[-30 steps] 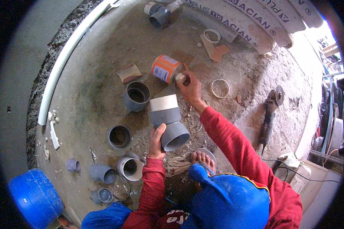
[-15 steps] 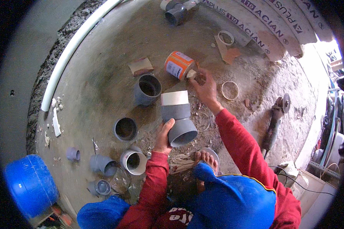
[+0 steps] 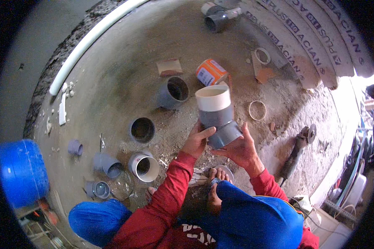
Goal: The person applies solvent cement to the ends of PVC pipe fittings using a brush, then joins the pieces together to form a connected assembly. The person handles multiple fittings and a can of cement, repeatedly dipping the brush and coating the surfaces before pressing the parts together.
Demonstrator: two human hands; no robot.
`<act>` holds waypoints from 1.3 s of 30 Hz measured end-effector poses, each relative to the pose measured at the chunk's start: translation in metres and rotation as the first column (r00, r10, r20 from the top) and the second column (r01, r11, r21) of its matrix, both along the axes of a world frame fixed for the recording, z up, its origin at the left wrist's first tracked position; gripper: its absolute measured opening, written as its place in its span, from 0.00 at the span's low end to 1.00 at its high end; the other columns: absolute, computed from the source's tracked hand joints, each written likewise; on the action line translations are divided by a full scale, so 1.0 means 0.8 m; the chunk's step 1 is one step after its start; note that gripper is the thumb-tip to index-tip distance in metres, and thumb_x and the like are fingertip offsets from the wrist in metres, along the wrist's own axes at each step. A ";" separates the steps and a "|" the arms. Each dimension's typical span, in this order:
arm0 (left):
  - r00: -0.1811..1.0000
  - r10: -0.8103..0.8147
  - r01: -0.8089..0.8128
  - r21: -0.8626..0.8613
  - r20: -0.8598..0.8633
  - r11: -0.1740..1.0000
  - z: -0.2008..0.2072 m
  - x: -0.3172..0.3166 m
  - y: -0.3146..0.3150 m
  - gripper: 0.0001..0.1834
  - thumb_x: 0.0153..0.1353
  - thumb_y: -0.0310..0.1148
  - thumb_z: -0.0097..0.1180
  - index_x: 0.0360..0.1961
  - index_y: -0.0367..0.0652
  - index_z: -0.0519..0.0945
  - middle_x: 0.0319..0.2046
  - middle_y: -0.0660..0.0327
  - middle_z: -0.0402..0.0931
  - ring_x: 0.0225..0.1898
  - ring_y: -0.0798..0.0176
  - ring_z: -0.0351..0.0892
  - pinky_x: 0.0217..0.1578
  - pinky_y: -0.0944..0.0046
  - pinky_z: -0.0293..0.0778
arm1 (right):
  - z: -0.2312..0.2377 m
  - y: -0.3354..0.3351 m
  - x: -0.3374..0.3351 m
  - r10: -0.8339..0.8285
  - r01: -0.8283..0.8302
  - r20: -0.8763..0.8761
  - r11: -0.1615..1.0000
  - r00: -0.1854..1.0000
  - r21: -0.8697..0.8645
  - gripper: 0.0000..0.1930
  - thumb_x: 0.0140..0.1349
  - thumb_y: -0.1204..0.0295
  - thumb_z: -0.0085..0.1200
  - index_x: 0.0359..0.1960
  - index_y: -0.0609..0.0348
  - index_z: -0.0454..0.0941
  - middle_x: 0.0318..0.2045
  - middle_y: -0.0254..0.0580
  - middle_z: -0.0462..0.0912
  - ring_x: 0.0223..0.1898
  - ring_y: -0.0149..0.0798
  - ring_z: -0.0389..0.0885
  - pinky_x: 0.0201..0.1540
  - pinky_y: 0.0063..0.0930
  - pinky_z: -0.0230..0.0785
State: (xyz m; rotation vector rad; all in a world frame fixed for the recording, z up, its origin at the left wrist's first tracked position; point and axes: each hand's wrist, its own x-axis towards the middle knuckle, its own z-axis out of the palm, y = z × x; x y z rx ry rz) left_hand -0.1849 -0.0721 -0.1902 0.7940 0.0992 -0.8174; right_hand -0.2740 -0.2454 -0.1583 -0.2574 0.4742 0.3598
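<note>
A grey pipe fitting [image 3: 216, 118] with a short white pipe piece [image 3: 213, 98] in its upper end is tilted in front of me. My left hand [image 3: 196, 142] is closed around its left side, thumb across the grey body. At its lower right end is my right hand [image 3: 244, 150], with the fingers curled in under the rim and the thumb upright beside it. Just beyond the white piece lies an orange-and-white tin can [image 3: 211, 73] on its side, partly hidden by it.
Several grey fittings, such as this upright one [image 3: 174, 92] and this white-lined one [image 3: 144, 167], stand to the left. An angle grinder [image 3: 297, 153] and a thin ring [image 3: 257, 110] lie right. Large pipes [image 3: 299, 41] are stacked far right; a blue drum [image 3: 23, 173] sits left.
My right hand has left the tin can and come down to the fitting. The fitting has been raised and turned, so the white piece's open top shows. The view has shifted.
</note>
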 end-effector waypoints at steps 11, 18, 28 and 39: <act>0.704 -0.262 0.002 0.367 0.660 0.930 -0.001 0.030 0.026 0.47 0.57 0.40 0.74 0.73 0.37 0.62 0.65 0.52 0.71 0.67 0.53 0.69 0.71 0.52 0.59 | -0.013 -0.037 0.004 0.142 -0.106 0.157 0.971 0.977 -0.214 0.50 0.57 0.42 0.65 0.73 0.61 0.60 0.68 0.54 0.71 0.67 0.52 0.73 0.70 0.53 0.65; 0.478 0.053 -0.856 0.451 0.877 0.251 -0.033 0.053 0.043 0.60 0.42 0.32 0.83 0.72 0.36 0.56 0.58 0.42 0.71 0.62 0.38 0.71 0.67 0.45 0.64 | 0.016 -0.107 0.025 0.165 0.042 0.326 0.838 0.931 -0.545 0.53 0.53 0.49 0.73 0.73 0.66 0.59 0.67 0.50 0.73 0.67 0.48 0.73 0.72 0.46 0.63; 0.412 -0.114 -0.887 0.427 0.904 0.178 -0.099 0.138 0.033 0.59 0.39 0.34 0.83 0.71 0.38 0.59 0.63 0.40 0.69 0.65 0.34 0.69 0.64 0.41 0.66 | 0.053 -0.153 -0.039 0.112 0.062 0.243 0.791 0.964 -0.609 0.53 0.52 0.51 0.75 0.72 0.68 0.60 0.68 0.53 0.72 0.67 0.51 0.74 0.71 0.48 0.65; 0.333 -0.136 -0.783 0.354 0.933 0.511 -0.082 0.032 0.026 0.51 0.34 0.32 0.84 0.62 0.38 0.69 0.56 0.48 0.74 0.59 0.43 0.74 0.61 0.49 0.69 | 0.071 -0.190 -0.116 -0.118 0.290 0.328 0.788 0.937 -0.544 0.49 0.55 0.44 0.71 0.69 0.68 0.65 0.61 0.51 0.79 0.58 0.48 0.82 0.62 0.44 0.75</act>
